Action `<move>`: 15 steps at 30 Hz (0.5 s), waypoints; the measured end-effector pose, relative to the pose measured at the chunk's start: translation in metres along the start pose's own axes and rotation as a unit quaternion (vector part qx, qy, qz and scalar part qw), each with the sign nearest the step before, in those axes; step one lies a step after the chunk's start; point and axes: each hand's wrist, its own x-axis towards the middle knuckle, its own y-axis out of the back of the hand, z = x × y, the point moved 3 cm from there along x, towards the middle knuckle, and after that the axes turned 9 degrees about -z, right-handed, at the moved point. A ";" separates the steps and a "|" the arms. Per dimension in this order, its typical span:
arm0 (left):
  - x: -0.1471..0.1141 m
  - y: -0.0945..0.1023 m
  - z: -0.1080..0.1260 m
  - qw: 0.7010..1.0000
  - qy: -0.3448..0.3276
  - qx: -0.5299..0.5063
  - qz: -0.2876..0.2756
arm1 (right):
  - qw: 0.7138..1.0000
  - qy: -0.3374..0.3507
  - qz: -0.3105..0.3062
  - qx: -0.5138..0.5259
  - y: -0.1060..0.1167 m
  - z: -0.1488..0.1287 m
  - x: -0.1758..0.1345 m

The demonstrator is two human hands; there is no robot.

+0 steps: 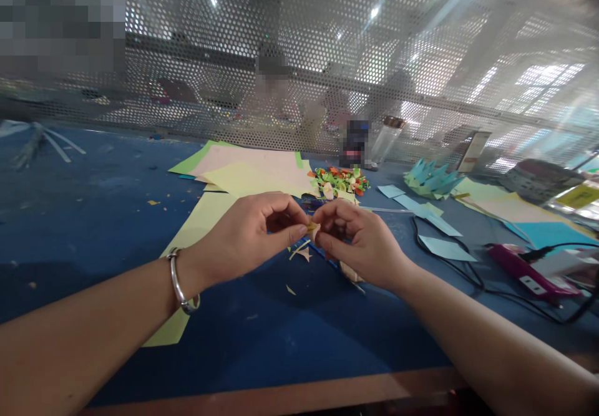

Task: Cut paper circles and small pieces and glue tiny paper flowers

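My left hand (264,232) and my right hand (358,238) meet over the middle of the blue table. Between their fingertips is a small folded piece of yellowish paper (313,227), pinched from both sides. My left wrist wears a silver bangle (180,285). Just below the fingers lie pale paper scraps (304,254) and a thin blue stick-like thing (327,257), partly hidden by my right hand. A long pale yellow paper strip (201,216) runs under my left wrist. Beyond my hands sits a pile of small folded paper pieces (341,182) in green, orange and cream.
Coloured paper sheets (253,169) lie at the back. On the right are a spiky blue-green paper shape (430,179), light blue paper strips (447,249), black cables and a magenta power strip (533,269). A clear bottle (387,138) stands by the perforated metal screen (304,91).
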 end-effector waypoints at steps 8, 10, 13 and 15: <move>0.002 -0.009 -0.011 0.996 0.042 -0.074 0.010 | 0.999 0.009 -0.013 -0.033 -0.004 0.000 0.000; 0.002 -0.010 -0.012 0.996 0.035 -0.086 0.005 | 0.999 0.013 -0.010 -0.048 -0.004 -0.001 -0.001; 0.002 -0.010 -0.010 0.999 0.006 -0.047 0.015 | 0.996 0.022 0.003 -0.087 -0.003 -0.002 -0.002; 0.001 -0.009 -0.008 1.000 -0.015 -0.006 0.021 | 0.993 0.029 0.011 -0.113 -0.003 -0.002 -0.002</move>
